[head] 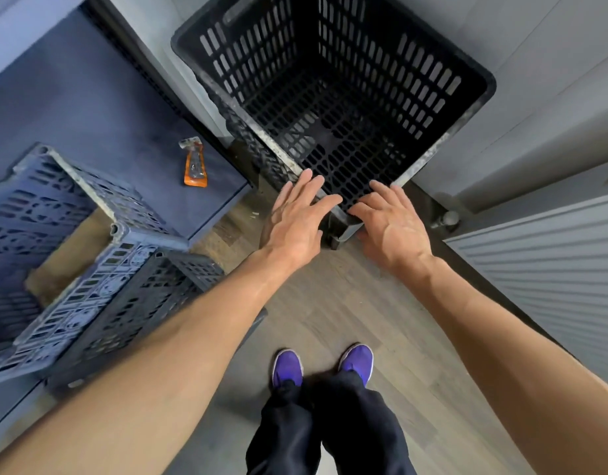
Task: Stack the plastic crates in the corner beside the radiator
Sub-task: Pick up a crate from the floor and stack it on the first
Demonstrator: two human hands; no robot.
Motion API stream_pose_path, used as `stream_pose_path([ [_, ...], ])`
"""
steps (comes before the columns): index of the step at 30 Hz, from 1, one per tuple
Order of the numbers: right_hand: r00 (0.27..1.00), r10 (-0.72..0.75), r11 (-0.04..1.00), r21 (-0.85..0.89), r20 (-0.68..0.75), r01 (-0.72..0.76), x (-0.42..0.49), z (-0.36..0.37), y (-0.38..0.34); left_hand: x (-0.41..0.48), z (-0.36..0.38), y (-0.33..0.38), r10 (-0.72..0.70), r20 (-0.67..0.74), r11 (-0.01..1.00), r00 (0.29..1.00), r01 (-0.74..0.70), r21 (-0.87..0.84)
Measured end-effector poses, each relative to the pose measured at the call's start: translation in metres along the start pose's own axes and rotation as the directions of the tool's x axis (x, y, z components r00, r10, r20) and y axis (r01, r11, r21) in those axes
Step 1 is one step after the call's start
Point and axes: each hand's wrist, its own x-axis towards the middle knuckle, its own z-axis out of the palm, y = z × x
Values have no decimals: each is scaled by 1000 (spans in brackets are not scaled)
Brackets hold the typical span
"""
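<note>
Both hands released at the near corner of the black crate (254, 63).

The black crate stands open side up in the corner, with the radiator (542, 269) just to its right and pale walls behind it. The left hand (295, 217) lies on the crate's near corner rim with fingers straight and spread, grasping nothing. The right hand (391, 224) lies beside it on the same corner, fingers relaxed with the tips touching the rim, and also grasps nothing. Left of the black crate, a grey-blue crate (86, 190) sits tilted on a dark blue surface (107, 97), with a darker crate (152, 296) against its near side. An orange packet (194, 164) lies on that surface between the grey-blue crate and the black crate. Two purple shoes (287, 368) stand on the wood floor (347, 303) in front of the black crate.
</note>
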Motion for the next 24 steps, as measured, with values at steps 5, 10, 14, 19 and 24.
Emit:
stream_pose_path([
  [5, 1000, -10, 995, -97, -28, 7, 6, 11, -6, -8, 23, -9, 50, -31, 996, 998, -48, 71],
  [10, 969, -27, 993, -118, -247, -3, 12, 26, -3, -14, 43, -17, 83, -132, 995, 988, -74, 72],
  [14, 886, -11, 995, -92, -463, -36, 22, 48, -4, -6, 61, -19, 91, -271, 994, 958, -72, 79],
  [19, 738, -43, 999, -49, -673, 13, 30, 65, -2, 8, 93, -21, 115, -481, 992, 869, -125, 11],
  [24, 606, -80, 994, -15, -792, 111, 37, 79, 6, 30, 120, -18, 126, -678, 968, 724, -239, -75],
])
